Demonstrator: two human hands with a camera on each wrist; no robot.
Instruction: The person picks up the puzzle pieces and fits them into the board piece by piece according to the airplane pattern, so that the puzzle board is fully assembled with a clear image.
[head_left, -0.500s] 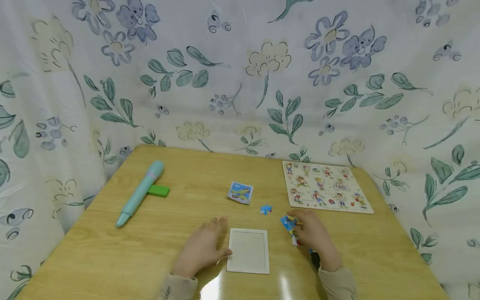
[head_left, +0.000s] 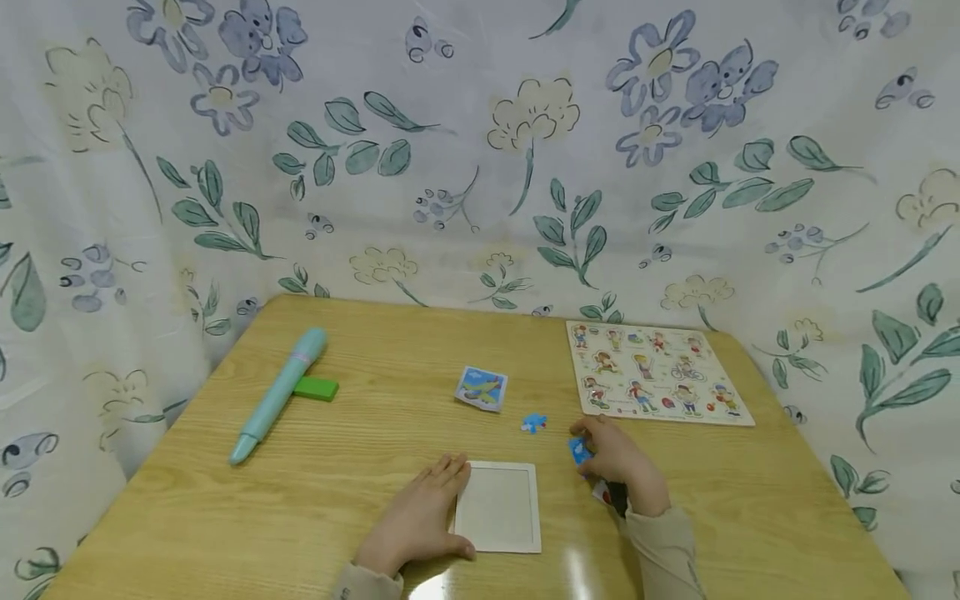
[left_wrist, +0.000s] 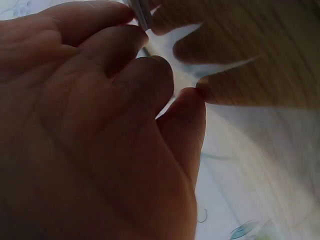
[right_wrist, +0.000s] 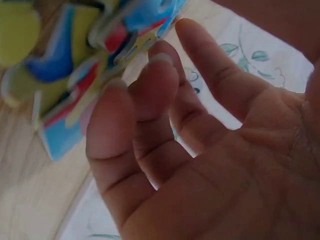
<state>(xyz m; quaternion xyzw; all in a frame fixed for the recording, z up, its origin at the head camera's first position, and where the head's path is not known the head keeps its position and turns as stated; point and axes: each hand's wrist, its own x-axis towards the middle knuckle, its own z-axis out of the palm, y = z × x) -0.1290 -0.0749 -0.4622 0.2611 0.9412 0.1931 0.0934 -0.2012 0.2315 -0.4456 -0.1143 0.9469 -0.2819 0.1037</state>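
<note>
A cream puzzle tray (head_left: 498, 510) with a raised rim lies flat on the table. My left hand (head_left: 418, 518) rests along its left side, fingers extended near the top corner and thumb at the bottom one. To the right of the tray, my right hand (head_left: 621, 463) has its fingers curled at a cluster of colourful jigsaw pieces (right_wrist: 70, 75), pinching some of them. The hand partly covers the cluster; a blue piece (head_left: 579, 451) shows beside the fingers. A single small blue jigsaw piece (head_left: 534, 423) lies apart, beyond the tray.
A picture card with a plane (head_left: 481, 389) lies behind the tray. A wooden board with printed figures (head_left: 663, 375) occupies the back right. On the left, a turquoise pen-shaped object (head_left: 279, 396) lies against a green block (head_left: 317, 388). A floral curtain (head_left: 480, 183) hangs behind the table.
My left hand has shifted right, closer against the tray's edge. My right hand has turned slightly over the jigsaw pieces, and less of them shows now. The view has shifted a little.
</note>
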